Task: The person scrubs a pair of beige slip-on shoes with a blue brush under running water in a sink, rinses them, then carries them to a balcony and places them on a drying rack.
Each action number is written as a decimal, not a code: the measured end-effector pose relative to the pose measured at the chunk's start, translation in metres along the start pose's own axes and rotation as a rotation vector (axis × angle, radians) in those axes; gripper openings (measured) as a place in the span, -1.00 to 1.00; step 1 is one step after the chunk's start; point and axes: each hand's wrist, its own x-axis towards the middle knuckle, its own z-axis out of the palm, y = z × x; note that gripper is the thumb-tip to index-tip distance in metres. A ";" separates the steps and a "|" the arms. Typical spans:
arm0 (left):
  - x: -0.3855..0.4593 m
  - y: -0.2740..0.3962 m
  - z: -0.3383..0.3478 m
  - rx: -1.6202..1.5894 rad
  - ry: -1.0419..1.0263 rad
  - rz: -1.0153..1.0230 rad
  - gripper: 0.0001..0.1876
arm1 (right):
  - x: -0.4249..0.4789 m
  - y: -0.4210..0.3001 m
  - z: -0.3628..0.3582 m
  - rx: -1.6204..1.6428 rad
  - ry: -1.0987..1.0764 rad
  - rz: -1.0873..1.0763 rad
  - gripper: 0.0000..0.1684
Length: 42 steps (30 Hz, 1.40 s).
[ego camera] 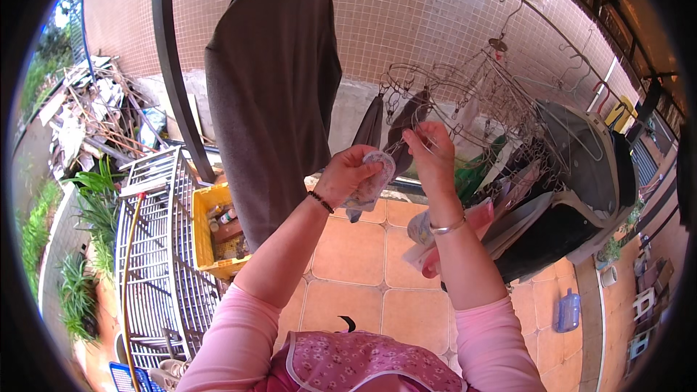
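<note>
My left hand (348,173), raised in front of me, grips a small patterned cloth item (375,174), perhaps a sock, between thumb and fingers. Close by on the right, my right hand (433,144) pinches part of a round metal hanger (419,79) with hanging clips; the exact part is partly hidden by the fingers. The hanger is suspended by a hook from a line. Dark grey pieces of cloth (405,130) dangle from its clips behind my hands. Below my right wrist hang pink and patterned small cloth items (422,261).
A long dark garment (272,92) hangs at left, near a metal post (177,76). Below it stand a yellow crate (204,228) and a slatted metal rack (158,261). At right hang dark clothes (550,239), with a blue water bottle (567,311) on the tiled floor.
</note>
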 end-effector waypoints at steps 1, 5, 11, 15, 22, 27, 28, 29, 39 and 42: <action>0.001 -0.001 -0.001 0.017 0.006 0.013 -0.83 | -0.001 -0.001 0.000 -0.017 -0.016 0.001 -0.73; 0.003 -0.003 0.003 -0.001 0.030 0.066 -0.84 | -0.004 0.003 -0.004 -0.041 -0.072 -0.032 -0.74; 0.013 -0.015 0.005 -0.029 0.012 0.074 -0.79 | -0.004 0.011 -0.023 -0.001 -0.140 0.079 -0.68; -0.015 -0.046 -0.020 0.197 0.292 0.127 -0.32 | -0.049 0.027 -0.011 -0.191 -0.195 0.069 -0.52; -0.194 -0.143 0.003 0.749 0.291 -0.167 -0.75 | -0.208 0.115 -0.076 -0.446 -0.960 0.374 -0.66; -0.403 -0.183 -0.002 0.854 0.870 -0.692 -0.74 | -0.297 0.177 -0.063 -0.230 -1.270 0.645 -0.72; -0.439 -0.177 0.004 0.838 0.989 -0.757 -0.73 | -0.312 0.186 -0.054 -0.221 -1.334 0.555 -0.72; -0.469 -0.172 0.005 0.818 1.100 -0.791 -0.73 | -0.320 0.186 -0.039 -0.191 -1.388 0.544 -0.72; -0.711 -0.159 -0.041 0.397 2.172 -0.526 -0.74 | -0.407 0.103 0.122 -0.061 -1.947 0.645 -0.71; -0.738 -0.160 -0.073 0.438 2.272 -0.521 -0.76 | -0.449 0.074 0.185 -0.070 -2.068 0.785 -0.73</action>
